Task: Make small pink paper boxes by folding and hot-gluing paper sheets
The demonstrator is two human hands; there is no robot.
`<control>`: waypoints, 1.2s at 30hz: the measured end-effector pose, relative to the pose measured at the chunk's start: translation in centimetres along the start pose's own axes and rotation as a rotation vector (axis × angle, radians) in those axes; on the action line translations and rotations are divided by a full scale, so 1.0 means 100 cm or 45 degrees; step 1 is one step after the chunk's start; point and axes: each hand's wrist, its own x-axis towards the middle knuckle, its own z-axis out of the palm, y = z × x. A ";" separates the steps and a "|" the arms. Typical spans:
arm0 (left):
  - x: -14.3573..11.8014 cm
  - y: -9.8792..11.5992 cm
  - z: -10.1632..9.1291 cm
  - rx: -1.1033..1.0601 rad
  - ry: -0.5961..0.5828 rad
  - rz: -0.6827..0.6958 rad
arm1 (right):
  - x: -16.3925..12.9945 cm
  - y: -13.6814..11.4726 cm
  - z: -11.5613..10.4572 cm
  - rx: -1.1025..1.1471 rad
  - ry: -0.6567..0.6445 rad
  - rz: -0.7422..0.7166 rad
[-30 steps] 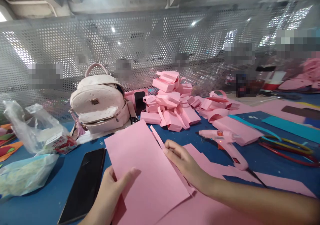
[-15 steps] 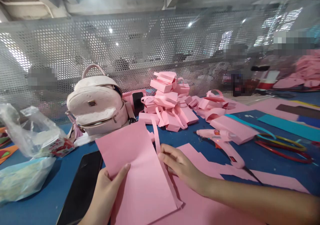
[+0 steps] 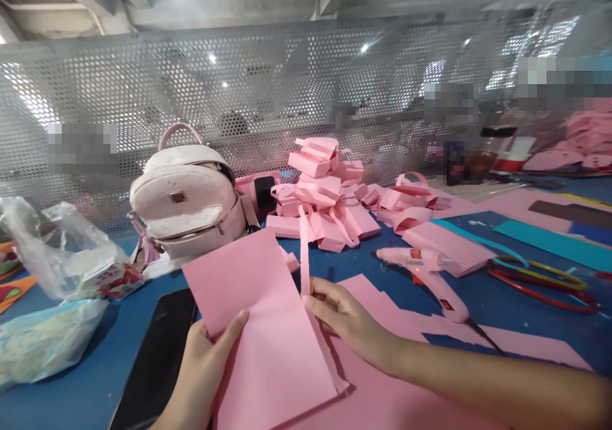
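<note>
My left hand (image 3: 210, 360) grips the left edge of a pink paper sheet (image 3: 268, 353), its thumb lying on top. At the sheet's right edge, my right hand (image 3: 351, 322) pinches a narrow pink strip (image 3: 305, 251) that stands upright between thumb and fingers. The strip's lower part runs along the sheet's right edge; whether it is still joined there I cannot tell. More pink paper (image 3: 382, 398) lies beneath. To the right of my right hand rests a pink glue gun (image 3: 425, 274) with a black cord.
Pink folded paper pieces (image 3: 320, 191) are heaped at the back. A white backpack (image 3: 186, 194) stands left of them, and a black phone (image 3: 155, 353) lies by my left hand. Plastic bags (image 3: 52, 341) sit far left. Coloured strips and rings (image 3: 549, 274) lie on the right.
My right hand has shifted slightly, and the strip in it now stands straighter, its top tipped a little further right. My left hand and the sheet stay almost the same.
</note>
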 end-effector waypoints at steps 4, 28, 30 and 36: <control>-0.001 0.001 -0.001 -0.009 0.017 -0.040 | -0.001 -0.005 0.001 -0.046 -0.041 0.032; -0.003 0.005 0.002 -0.076 0.048 -0.051 | 0.000 -0.007 -0.001 -0.194 -0.031 -0.061; -0.003 0.004 0.001 -0.060 0.044 -0.050 | 0.000 -0.008 0.000 -0.155 -0.056 -0.029; 0.000 0.002 -0.001 -0.047 0.072 -0.031 | 0.001 -0.007 -0.001 -0.062 -0.140 0.004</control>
